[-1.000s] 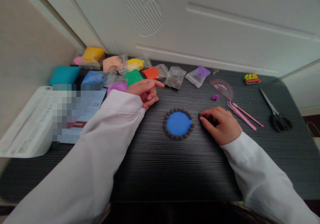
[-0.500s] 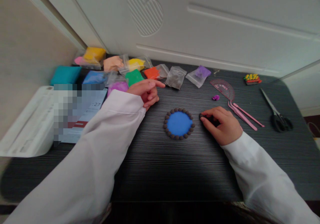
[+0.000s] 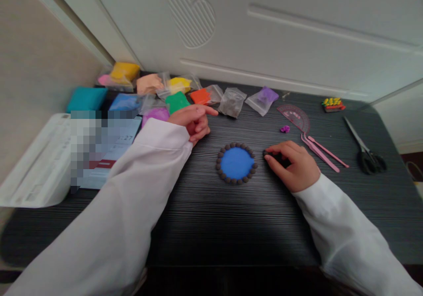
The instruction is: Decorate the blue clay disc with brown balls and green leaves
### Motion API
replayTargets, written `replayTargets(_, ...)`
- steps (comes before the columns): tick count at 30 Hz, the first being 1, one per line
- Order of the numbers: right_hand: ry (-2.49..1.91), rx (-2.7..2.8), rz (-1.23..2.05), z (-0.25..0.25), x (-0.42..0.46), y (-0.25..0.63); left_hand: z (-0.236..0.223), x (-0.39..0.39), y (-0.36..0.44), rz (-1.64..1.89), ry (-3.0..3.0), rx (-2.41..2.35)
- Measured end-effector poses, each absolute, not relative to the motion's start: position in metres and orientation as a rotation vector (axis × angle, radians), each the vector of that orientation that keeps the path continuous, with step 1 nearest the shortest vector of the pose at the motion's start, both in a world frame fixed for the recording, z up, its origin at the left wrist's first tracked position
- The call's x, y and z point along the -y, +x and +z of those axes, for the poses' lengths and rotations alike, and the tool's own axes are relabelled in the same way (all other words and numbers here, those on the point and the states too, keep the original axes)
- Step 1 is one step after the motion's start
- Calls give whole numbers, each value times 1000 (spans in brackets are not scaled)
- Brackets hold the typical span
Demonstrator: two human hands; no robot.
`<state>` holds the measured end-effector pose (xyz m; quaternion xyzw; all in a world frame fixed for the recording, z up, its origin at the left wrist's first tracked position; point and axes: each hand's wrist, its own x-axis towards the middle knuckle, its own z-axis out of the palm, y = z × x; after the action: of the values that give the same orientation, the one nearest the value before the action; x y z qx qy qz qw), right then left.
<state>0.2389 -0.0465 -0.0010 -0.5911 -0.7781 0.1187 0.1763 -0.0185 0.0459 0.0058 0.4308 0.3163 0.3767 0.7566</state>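
Note:
A flat blue clay disc lies on the dark table, ringed by small dark brown clay balls. The ring shows a small gap at its right side. Just right of it, my right hand rests on the table, thumb and index finger pinched on a small dark clay ball, mostly covered by the fingertips. My left hand is beyond the disc to the left, index finger stretched out and the other fingers loosely curled, with nothing visible in it. Beside it lie a green clay packet and a bag of dark clay.
More bagged clay, such as an orange packet and a purple packet, lines the back. To the right are a protractor, a purple clay piece, pink tweezers and scissors. A lit screen is at left.

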Motion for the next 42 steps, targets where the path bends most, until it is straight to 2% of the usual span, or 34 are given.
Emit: replayTargets(42,-1542,2154,397,-10,46,245,-6,-43,-18,886,987,-656)
